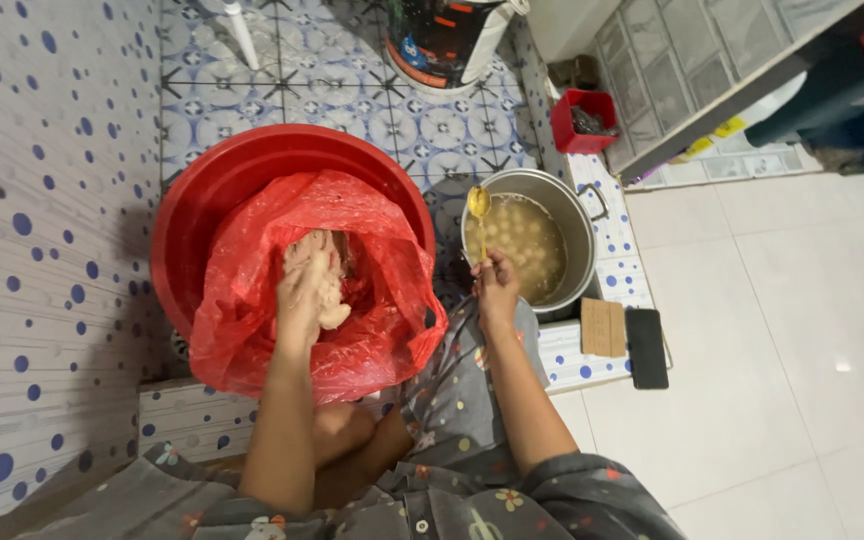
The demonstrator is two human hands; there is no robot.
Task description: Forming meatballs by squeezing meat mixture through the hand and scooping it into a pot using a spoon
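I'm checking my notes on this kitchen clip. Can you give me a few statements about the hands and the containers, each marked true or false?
1. The left hand is inside the red plastic bag, covered in pale paste. True.
2. The right hand holds a knife. False: it holds a spoon.
3. The metal pot holds pale balls in liquid. True.
4. The red bag lies on the white floor tiles. False: it sits in a red basin.
5. A dark phone lies to the pot's left. False: it lies right of the right hand, below the pot in the picture.
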